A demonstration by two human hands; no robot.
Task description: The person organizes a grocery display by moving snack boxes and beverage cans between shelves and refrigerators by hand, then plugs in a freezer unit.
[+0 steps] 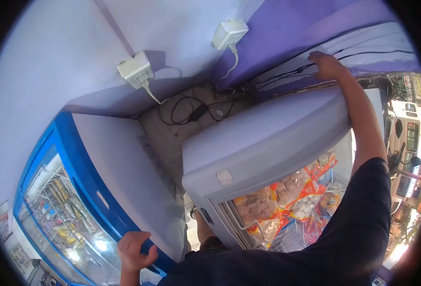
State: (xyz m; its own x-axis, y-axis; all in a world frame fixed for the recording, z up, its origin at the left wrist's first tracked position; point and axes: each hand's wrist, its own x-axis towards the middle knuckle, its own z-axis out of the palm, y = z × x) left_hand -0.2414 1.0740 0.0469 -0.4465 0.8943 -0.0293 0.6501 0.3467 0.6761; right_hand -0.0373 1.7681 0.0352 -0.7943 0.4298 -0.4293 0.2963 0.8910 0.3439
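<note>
My right hand point(327, 66) reaches over the far end of a grey-white chest freezer point(267, 133), up against the purple wall. Its fingers stretch out beside the black cables point(294, 72) that run along the wall, with nothing held in them. Through the freezer's glass top show bagged frozen goods point(286, 190) in orange and clear packs, set in wire baskets. My left hand point(135, 250) hangs in front of a blue-framed freezer point(96, 190), thumb and fingers apart and loosely bent, holding nothing. Packets show behind that freezer's glass.
Two white socket boxes point(136, 70) with plugged white cords sit on the wall. Between the freezers, a black cable with an adapter point(198, 112) lies on the tiled floor point(165, 138). Parked vehicles point(406, 143) stand outside at the right.
</note>
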